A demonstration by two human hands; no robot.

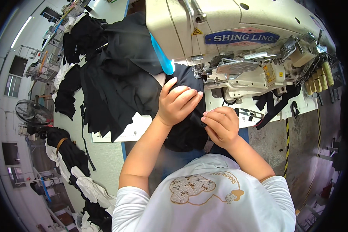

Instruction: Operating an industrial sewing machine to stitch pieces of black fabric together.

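Note:
A piece of black fabric (186, 136) lies at the front of a cream sewing machine (170, 27) and drapes over the table edge toward my lap. Its far end reaches the metal presser foot (198, 72). My left hand (178, 103) rests on the cloth just left of and below the foot, fingers bent over it and the thumb apart. Lower and to the right, my right hand (222, 125) pinches the cloth's right edge between thumb and fingertips. Both hands hide parts of the fabric.
A large heap of black fabric (118, 73) covers the table on the left. A bright blue curved strip (162, 54) stands beside the machine head. Thread snips (252, 113) and black fabric strips (276, 106) lie at right. Farther left are a fan (34, 113) and black and white garments (71, 156).

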